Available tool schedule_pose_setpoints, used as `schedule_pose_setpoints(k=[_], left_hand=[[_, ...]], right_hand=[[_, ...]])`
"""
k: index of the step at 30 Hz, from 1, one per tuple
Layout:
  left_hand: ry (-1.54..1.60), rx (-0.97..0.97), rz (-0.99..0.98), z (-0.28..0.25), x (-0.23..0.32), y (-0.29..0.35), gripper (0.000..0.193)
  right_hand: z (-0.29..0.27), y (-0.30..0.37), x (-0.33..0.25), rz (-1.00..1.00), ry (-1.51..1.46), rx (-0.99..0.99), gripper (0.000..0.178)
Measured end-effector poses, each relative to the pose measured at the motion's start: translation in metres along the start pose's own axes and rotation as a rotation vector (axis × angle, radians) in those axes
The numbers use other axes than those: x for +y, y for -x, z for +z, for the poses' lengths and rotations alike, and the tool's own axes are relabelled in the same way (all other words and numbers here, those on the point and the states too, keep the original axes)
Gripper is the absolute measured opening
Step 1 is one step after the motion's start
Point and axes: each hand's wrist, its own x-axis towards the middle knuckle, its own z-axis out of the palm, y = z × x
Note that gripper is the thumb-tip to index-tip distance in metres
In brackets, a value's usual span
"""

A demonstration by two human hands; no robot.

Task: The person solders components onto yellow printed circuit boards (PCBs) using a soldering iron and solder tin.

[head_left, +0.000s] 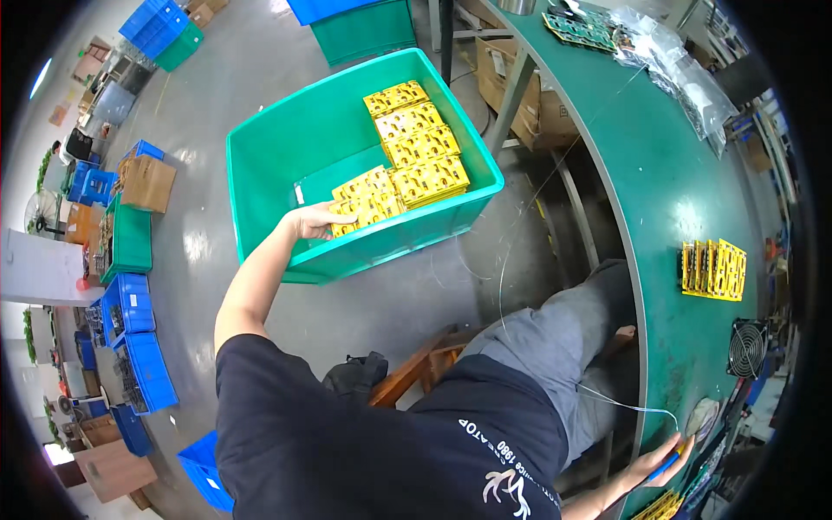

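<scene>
My left hand (317,221) reaches into a large green bin (286,126), its thumb over the edge of a stack of yellow circuit boards (368,192). The other fingertips are partly hidden behind the boards. More yellow board stacks (420,143) line the bin's right side. Low at the right, my right hand (666,464) is closed around a soldering iron (664,465) with a blue and yellow handle. A thin pale wire (628,405) loops from that hand across my lap. Close by lies a pale round pad (702,417).
The green workbench (641,182) curves along my right, carrying upright yellow boards (712,269), a small black fan (746,348), and green circuit boards with clear plastic bags (663,52). More yellow boards (663,505) lie near my right wrist. Blue crates (147,373) stand on the left floor.
</scene>
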Motion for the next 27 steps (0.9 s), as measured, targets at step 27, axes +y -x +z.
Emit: schedule_pose_setpoints(k=[27], left_hand=[[-0.069, 0.059, -0.087, 0.011, 0.024, 0.006, 0.045]], right_hand=[[0.001, -0.001, -0.006, 0.019, -0.02, -0.001, 0.031]])
